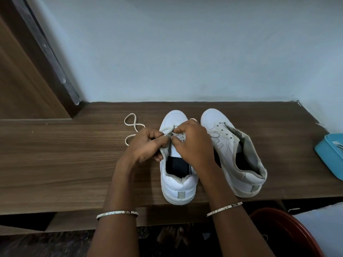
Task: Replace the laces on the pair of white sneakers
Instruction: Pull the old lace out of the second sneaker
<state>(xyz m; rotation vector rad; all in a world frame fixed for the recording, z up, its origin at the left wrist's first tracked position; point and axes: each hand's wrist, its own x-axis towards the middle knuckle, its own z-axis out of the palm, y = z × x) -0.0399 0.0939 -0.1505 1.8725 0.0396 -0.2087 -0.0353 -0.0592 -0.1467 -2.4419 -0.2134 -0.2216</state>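
Both hands work at the eyelets of the left sneaker (178, 184), which stands on the wooden surface (55, 154) with its toe pointing far. The left hand (146, 145) has its fingers curled tight and grips the sneaker's left eyelet edge. The right hand (194, 143) is curled too, thumb and forefinger pinching the opposite eyelet edge; whether a lace tip sits between them is too small to tell. A loose lace (132, 125) loops across the surface to the far left and runs in behind the left hand. The right sneaker (241, 164) stands just beside, unlaced and untouched. A blue basket (328, 156) sits at the right edge.
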